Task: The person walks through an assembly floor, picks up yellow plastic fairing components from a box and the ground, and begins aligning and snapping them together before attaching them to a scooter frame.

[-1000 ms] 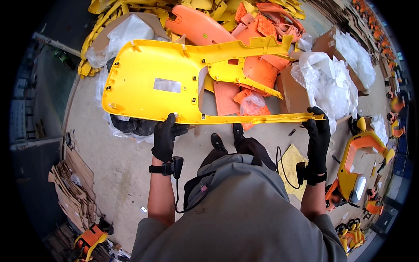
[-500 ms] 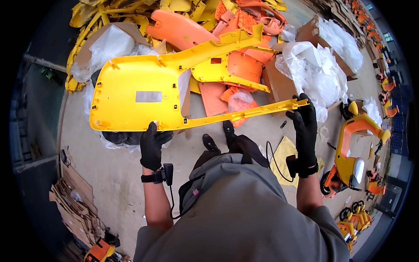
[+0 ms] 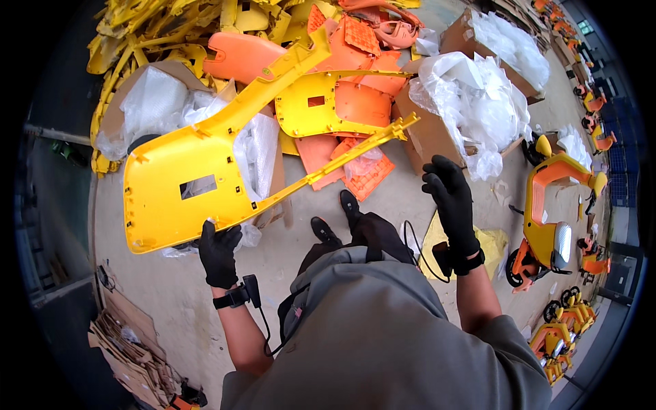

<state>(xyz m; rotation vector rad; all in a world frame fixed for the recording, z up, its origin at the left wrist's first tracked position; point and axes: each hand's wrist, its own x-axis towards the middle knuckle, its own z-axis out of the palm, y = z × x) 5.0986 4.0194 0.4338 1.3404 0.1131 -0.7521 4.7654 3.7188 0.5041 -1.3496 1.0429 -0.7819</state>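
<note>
A large yellow plastic body panel [image 3: 157,195], with a rectangular cutout and two long arms, is held in front of me at the left. My left hand [image 3: 219,254], in a black glove, grips its near edge, with the fingers partly hidden under the panel. One arm of the panel points up toward the heap, the other to the right. My right hand [image 3: 449,198], also gloved in black, is off the panel, its fingers apart and slightly curled, with a gap to the panel arm's tip. Each wrist carries a strapped black device with a cable.
Yellow and orange panels [image 3: 246,58] lie heaped ahead. Cardboard boxes with clear plastic wrap [image 3: 471,102] stand ahead right, and another wrapped box [image 3: 154,102] ahead left. A yellow scooter [image 3: 547,219] stands at the right. Flattened cardboard [image 3: 130,342] lies at the lower left.
My right hand has let go of the panel arm's end and opened. The panel has tilted and moved left and down at its wide end, still in my left hand.
</note>
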